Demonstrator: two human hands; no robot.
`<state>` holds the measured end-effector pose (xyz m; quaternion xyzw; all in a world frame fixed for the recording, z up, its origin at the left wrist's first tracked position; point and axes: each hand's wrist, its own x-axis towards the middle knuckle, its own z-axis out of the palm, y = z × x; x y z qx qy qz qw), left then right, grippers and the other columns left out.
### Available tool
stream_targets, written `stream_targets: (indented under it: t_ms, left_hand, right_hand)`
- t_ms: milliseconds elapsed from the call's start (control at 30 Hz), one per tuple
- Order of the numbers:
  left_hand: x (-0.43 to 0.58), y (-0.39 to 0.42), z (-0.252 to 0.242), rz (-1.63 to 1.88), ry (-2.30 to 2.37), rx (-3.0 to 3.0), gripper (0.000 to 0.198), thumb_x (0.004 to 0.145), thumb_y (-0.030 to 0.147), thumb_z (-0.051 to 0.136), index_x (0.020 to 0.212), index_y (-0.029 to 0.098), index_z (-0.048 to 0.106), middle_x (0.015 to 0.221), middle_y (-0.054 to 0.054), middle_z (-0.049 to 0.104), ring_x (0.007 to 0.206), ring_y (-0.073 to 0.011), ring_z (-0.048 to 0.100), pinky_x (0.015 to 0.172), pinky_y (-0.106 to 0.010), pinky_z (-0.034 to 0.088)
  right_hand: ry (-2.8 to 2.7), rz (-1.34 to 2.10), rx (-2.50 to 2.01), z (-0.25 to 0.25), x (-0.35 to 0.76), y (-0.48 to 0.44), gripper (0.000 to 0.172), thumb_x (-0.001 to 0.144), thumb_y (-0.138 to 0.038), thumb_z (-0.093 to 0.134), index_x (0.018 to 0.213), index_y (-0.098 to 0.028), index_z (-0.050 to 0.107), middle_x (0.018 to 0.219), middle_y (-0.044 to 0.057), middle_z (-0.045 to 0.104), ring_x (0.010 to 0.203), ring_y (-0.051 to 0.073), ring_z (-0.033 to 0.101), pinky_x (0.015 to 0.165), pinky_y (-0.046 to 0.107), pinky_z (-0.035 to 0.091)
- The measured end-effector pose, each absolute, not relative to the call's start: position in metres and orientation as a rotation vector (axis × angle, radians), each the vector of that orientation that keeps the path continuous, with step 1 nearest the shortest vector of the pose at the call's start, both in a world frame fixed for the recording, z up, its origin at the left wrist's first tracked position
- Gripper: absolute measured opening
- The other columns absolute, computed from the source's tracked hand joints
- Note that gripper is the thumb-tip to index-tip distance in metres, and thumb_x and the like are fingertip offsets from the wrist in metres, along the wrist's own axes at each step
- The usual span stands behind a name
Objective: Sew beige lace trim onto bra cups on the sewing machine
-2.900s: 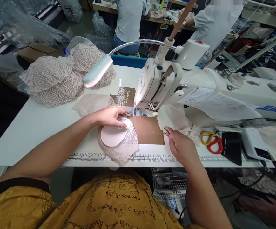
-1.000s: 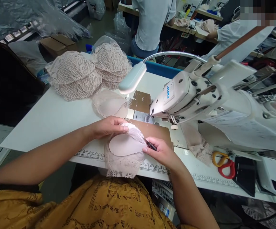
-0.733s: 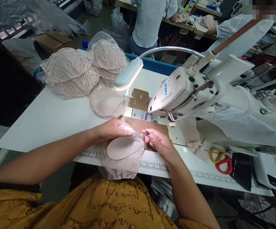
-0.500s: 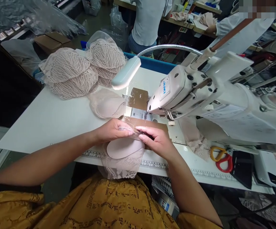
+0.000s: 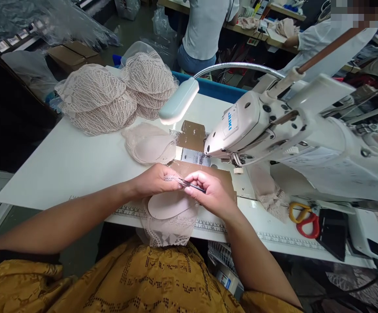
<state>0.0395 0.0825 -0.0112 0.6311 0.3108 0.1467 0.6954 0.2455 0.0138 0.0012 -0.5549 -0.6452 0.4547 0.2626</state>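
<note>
My left hand [image 5: 156,179] pinches the lace edge of a pale pink bra cup [image 5: 169,205]. The cup lies at the table's front edge, smooth inner side up, and its lace hangs over toward my lap. Between the fingers of my right hand [image 5: 210,191] are slim dark thread snips [image 5: 193,186]; their metal tip points left and meets the pinched lace at my left fingertips. Another lace-covered cup [image 5: 151,145] rests just beyond my left hand. The sewing machine [image 5: 237,126] stands beyond my right hand, its needle area near the metal plate [image 5: 193,156].
Stacked lace cups [image 5: 94,100] are at the back left. A lamp [image 5: 178,102] hangs over the table. Brown card [image 5: 216,174] surrounds the machine plate. Red-and-yellow scissors [image 5: 308,219] and a black phone [image 5: 332,232] lie at the right. Two people [image 5: 205,30] work beyond the table.
The thread snips have turned in my right hand, and their tip now reaches the lace at my left fingers. My left hand keeps its pinch. The view has shifted slightly.
</note>
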Motion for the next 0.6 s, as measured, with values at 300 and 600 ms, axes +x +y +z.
stream_targets:
  t_ms: [300,600]
  left_hand:
    - [0.039,0.083,-0.018,0.332,0.672,1.426,0.026,0.081,0.039,0.069,0.076,0.013,0.069,0.073,-0.001,0.062,0.068,-0.0122,0.054,0.06,-0.022,0.039]
    - [0.011,0.114,0.035,0.192,1.079,2.3,0.039,0.087,0.048,0.054,0.079,0.014,0.072,0.07,-0.004,0.064,0.063,-0.0173,0.056,0.063,-0.029,0.038]
  right_hand:
    - [-1.617,1.176,-1.403,-0.011,0.229,0.024,0.015,0.085,-0.034,0.061,0.088,-0.02,0.065,0.086,0.003,0.065,0.078,0.016,0.06,0.07,0.03,0.047]
    - [-1.632,0.793,-1.586,-0.014,0.236,0.014,0.036,0.085,-0.039,0.064,0.117,-0.024,0.059,0.096,0.006,0.067,0.084,0.021,0.063,0.074,0.034,0.05]
